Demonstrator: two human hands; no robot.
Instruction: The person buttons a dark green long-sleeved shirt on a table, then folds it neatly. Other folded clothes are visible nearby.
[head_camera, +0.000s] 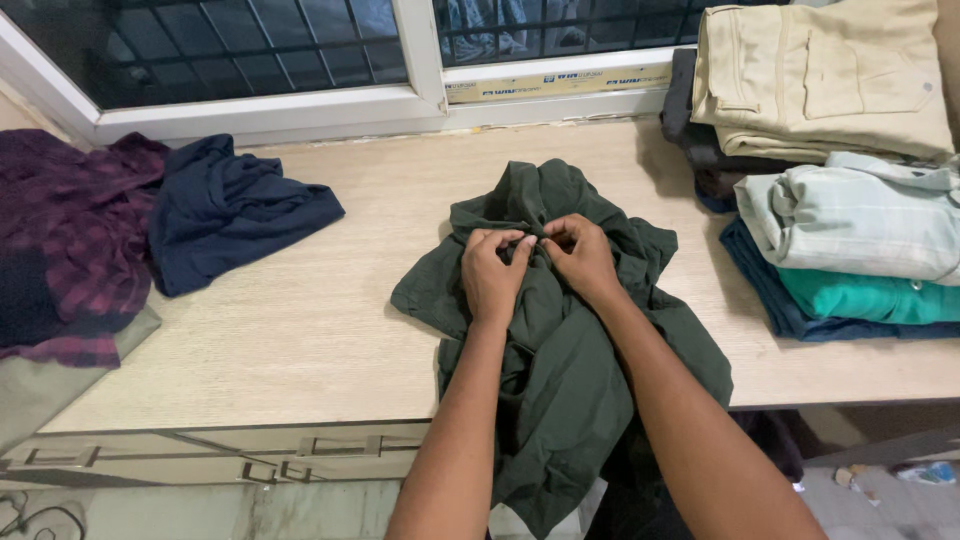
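A crumpled dark green shirt lies on the pale wooden tabletop, with its lower part hanging over the front edge. My left hand and my right hand meet at the shirt's middle. Both pinch the green cloth between thumb and fingers, fingertips almost touching each other.
A rumpled navy garment and a maroon checked one lie at the left. Folded clothes are stacked at the right: beige trousers, a pale mint shirt, a teal piece. A barred window runs along the back.
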